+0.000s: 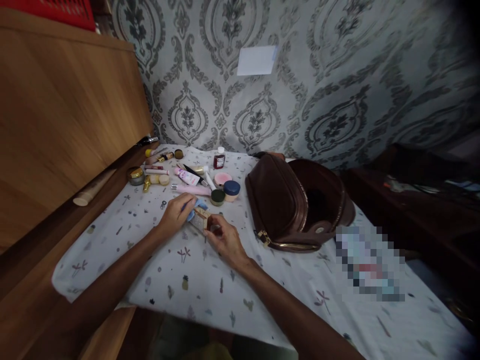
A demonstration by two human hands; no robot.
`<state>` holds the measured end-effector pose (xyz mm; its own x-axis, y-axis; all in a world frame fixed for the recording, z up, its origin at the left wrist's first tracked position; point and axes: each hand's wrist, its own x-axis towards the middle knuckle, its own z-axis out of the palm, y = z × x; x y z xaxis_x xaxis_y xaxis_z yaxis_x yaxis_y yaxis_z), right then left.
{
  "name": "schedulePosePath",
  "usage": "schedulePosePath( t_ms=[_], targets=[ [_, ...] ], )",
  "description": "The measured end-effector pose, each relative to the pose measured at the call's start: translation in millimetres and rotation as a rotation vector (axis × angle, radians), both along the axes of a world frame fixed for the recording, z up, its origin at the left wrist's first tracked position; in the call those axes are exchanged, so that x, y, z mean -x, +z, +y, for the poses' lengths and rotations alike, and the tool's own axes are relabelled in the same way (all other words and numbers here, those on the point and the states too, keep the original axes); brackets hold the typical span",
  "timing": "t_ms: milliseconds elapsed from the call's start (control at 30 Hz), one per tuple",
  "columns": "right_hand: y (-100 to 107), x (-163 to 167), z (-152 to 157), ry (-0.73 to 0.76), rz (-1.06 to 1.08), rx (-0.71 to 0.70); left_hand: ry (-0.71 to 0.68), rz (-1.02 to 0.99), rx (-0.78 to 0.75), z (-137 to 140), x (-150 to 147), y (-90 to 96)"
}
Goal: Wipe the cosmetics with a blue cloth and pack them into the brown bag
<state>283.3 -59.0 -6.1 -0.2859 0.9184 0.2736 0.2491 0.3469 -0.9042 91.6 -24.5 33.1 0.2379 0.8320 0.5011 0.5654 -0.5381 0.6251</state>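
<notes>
My left hand (175, 214) is closed, pinching a light-blue cloth (200, 204) against the far-left edge of a small rectangular case (198, 222). The case has a gold-beige frame and a pale, speckled face; whether it is a makeup palette I cannot make out. My right hand (227, 241) grips its right end between thumb and fingers. Just beyond my hands lie a pink tube (192, 189), a dark green round jar (218, 197) and a blue-lidded jar (231, 190). Behind these are a pink compact (223, 179) and a white printed tube (187, 176).
A brown leather bag (275, 205) stands unzipped to the right. Further back is a small bottle with dark red liquid (219, 159). A beige tube (93, 188) lies on the wooden ledge at left. A patterned cloth (168, 290) covers the table; a pixelated item (369, 265) lies at right.
</notes>
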Motion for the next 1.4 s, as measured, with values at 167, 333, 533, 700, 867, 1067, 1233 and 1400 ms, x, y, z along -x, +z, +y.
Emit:
schedulePosePath(
  t_ms=[167, 333, 533, 700, 867, 1067, 1233, 1400],
  targets=[
    [-2.4, 1.6, 0.2, -0.027, -0.003, 0.032, 0.011, -0.062, 0.102, 1.0, -2.5, -1.5],
    [-3.0, 2.5, -0.6, -0.017, 0.034, -0.064, -0.011, -0.128, 0.161, 3.2, -3.7, -4.4],
    [-6.3, 2.7, -0.2, -0.003, 0.183, 0.020, -0.016, -0.224, 0.215, 8.1, -3.2, -14.2],
    [-7.1, 1.6, 6.6, -0.058, 0.451, 0.213, -0.050, -0.188, 0.251, 9.2, -2.9, -19.9],
    [-3.4, 0.3, 9.5, -0.134, 0.595, 0.244, -0.110, -0.264, 0.340, 11.5, -4.5, -25.0],
    [1.6, -0.3, 7.0, -0.114, 0.611, 0.299, -0.141, -0.470, 0.535, 14.2, -3.9, -27.1],
    [4.4, -2.0, 6.3, -0.066, 0.580, 0.358, -0.106, -0.395, 0.406, 10.1, -3.0, -18.2],
    [9.1, -4.0, 4.5, 0.034, 0.557, 0.494, -0.133, -0.352, 0.423, 4.7, -7.2, -15.8]
  ],
)
